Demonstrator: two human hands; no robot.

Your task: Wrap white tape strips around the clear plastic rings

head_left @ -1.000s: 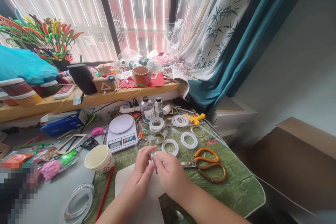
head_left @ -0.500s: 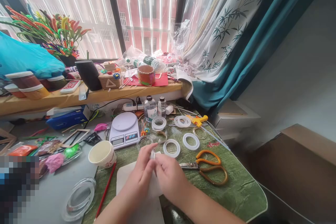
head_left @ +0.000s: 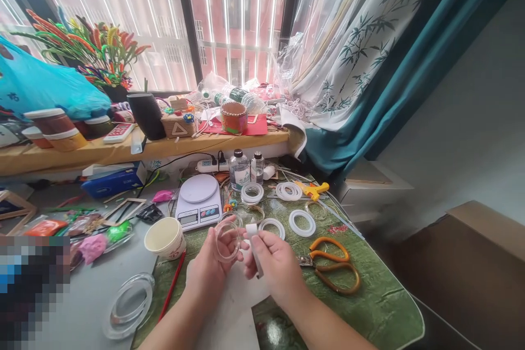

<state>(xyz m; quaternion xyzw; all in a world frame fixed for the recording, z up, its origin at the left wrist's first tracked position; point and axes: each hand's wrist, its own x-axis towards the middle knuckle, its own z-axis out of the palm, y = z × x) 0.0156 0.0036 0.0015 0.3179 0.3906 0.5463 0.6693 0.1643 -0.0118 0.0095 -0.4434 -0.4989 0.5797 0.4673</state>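
Observation:
My left hand [head_left: 207,268] holds a clear ring [head_left: 227,259], bangle-like, upright between thumb and fingers. In my right hand [head_left: 276,265] is a small folded strip [head_left: 251,228], white on top with a grey edge, pinched close to the ring but apart from it. Under both hands lies a white sheet [head_left: 229,314]. Just beyond them a white ring mould [head_left: 277,224] is partly covered by my right fingers, and another white ring mould [head_left: 302,223] lies to its right. Orange-handled scissors [head_left: 337,279] rest beside my right hand, their blades mostly hidden.
A paper cup [head_left: 164,238], a red stick [head_left: 172,284] and clear rings [head_left: 129,306] lie left. Behind stand a kitchen scale [head_left: 199,197] and capped bottles [head_left: 239,169]. A yellow glue gun [head_left: 314,190] sits back right, near the table edge.
My hands, closed together before, have moved apart. The clear ring now shows in my left hand and the folded strip in my right. The view has shifted slightly left.

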